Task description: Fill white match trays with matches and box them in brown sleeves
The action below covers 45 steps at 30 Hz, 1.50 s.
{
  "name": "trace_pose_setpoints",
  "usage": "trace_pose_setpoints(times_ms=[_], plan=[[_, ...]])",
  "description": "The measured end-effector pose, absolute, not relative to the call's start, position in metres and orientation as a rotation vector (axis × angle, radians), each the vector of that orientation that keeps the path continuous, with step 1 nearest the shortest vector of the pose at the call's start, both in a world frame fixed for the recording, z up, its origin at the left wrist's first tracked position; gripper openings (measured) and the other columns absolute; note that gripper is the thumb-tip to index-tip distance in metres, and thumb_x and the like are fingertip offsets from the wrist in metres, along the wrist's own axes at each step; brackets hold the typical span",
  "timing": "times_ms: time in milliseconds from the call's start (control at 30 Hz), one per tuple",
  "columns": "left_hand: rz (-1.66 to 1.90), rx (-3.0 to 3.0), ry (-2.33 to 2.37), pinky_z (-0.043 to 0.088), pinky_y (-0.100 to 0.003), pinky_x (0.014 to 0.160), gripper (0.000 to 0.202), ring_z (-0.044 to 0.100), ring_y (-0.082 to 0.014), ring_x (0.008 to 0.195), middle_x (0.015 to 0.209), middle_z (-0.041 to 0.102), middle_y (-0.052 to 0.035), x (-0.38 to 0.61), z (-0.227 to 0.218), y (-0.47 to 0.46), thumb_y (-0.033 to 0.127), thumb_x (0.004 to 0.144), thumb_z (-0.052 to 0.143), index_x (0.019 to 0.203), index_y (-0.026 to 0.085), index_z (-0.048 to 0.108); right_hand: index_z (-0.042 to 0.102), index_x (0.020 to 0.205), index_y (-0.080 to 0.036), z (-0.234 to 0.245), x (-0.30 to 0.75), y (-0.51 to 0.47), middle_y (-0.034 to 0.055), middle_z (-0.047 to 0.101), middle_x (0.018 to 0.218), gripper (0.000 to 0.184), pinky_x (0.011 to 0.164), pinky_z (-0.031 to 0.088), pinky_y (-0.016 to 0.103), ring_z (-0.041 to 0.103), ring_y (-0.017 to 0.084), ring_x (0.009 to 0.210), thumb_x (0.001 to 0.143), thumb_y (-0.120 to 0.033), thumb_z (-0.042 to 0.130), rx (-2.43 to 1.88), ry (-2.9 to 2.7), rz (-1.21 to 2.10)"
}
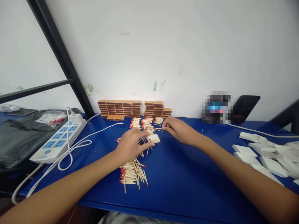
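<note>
Plastic sheeting, dark and crumpled, lies far out at nine o'clock, the hours being read from a small white tray near the middle of the blue table; a clear bag with red bits in it rests on the sheeting, just past nine; a white power strip with blue sockets slants beside it, also at nine, and a white cable loops over and past it; a left-hand stack of matchboxes stands against the wall at ten, with a few boxes lying low before it; a loose heap of matches spreads between seven and eight, its upper part under the left hand; that hand comes in from nine, thumb and forefinger parted only by the tray's width, gripping the tray at its near left end; some matches lie inside the tray; small bunches of matches sit at eleven to twelve, below a shorter right-hand stack at twelve; the right hand is at two, fingers curled and tips drawn together right beside a few matches, though whether it has hold of them I cannot tell; a dark phone leans between two and three; more white trays lie jumbled at three.
</note>
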<state>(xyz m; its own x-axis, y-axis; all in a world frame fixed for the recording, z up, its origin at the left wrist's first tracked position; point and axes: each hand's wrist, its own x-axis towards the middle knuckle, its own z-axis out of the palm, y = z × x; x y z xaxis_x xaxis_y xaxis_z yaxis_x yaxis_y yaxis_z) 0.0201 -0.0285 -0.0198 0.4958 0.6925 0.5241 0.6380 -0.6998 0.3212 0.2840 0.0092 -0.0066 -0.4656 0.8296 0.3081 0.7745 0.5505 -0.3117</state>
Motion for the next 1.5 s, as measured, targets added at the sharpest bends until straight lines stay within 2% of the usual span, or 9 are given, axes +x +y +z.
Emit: trace_pose_setpoints(times_ms=[433, 600, 700, 900, 1300, 1500], plan=[[1.050, 2.605, 1.169, 0.057, -0.039, 0.085, 0.038, 0.069, -0.0235, 0.090, 0.096, 0.076, -0.0069, 0.020, -0.018, -0.030, 0.050, 0.083, 0.078, 0.107, 0.021, 0.076, 0.060, 0.098, -0.020, -0.001, 0.256, -0.020, 0.0077, 0.061, 0.101, 0.011, 0.073, 0.043, 0.030, 0.058, 0.018, 0.081, 0.100, -0.019, 0.049, -1.168, -2.523, 0.192], [1.045, 2.589, 1.185, 0.056, -0.038, 0.085, 0.037, 0.069, -0.0230, 0.090, 0.096, 0.076, -0.0065, 0.020, -0.017, -0.031, 0.049, 0.083, 0.079, 0.108, 0.021, 0.076, 0.064, 0.095, -0.020, -0.004, 0.257, -0.013, 0.0045, 0.061, 0.091, 0.014, 0.071, 0.043, 0.028, 0.057, 0.016, 0.078, 0.100, -0.025, 0.052, -1.075, -2.396, 0.344], [1.023, 2.577, 1.222, 0.056, -0.039, 0.086, 0.037, 0.069, -0.0236, 0.090, 0.097, 0.076, -0.0068, 0.021, -0.016, -0.031, 0.049, 0.083, 0.079, 0.107, 0.021, 0.076, 0.065, 0.088, -0.019, -0.010, 0.265, 0.001, 0.0029, 0.061, 0.082, 0.018, 0.066, 0.041, 0.027, 0.054, 0.015, 0.070, 0.098, -0.030, 0.055, -1.208, -2.209, 0.311], [0.983, 2.553, 1.257, 0.056, -0.041, 0.087, 0.038, 0.069, -0.0247, 0.092, 0.098, 0.076, -0.0074, 0.022, -0.017, -0.031, 0.050, 0.083, 0.079, 0.108, 0.022, 0.077, 0.068, 0.089, -0.019, -0.032, 0.286, 0.027, 0.0042, 0.064, 0.088, 0.015, 0.066, 0.039, 0.027, 0.056, 0.016, 0.074, 0.089, -0.033, 0.065, -1.455, -2.220, 0.206], [1.004, 2.552, 1.234, 0.057, -0.041, 0.086, 0.038, 0.069, -0.0252, 0.092, 0.098, 0.075, -0.0082, 0.022, -0.017, -0.032, 0.049, 0.082, 0.080, 0.108, 0.021, 0.076, 0.066, 0.087, -0.018, -0.037, 0.278, 0.038, 0.0065, 0.066, 0.092, 0.012, 0.067, 0.039, 0.027, 0.059, 0.017, 0.079, 0.093, -0.027, 0.059, -1.511, -2.227, 0.169], [1.008, 2.567, 1.213, 0.056, -0.040, 0.086, 0.037, 0.069, -0.0249, 0.093, 0.099, 0.076, -0.0074, 0.022, -0.018, -0.030, 0.049, 0.082, 0.080, 0.106, 0.021, 0.076, 0.063, 0.099, -0.018, -0.041, 0.278, 0.043, 0.0058, 0.065, 0.094, 0.011, 0.067, 0.038, 0.027, 0.058, 0.017, 0.078, 0.095, -0.026, 0.057, -1.470, -2.237, 0.131]])
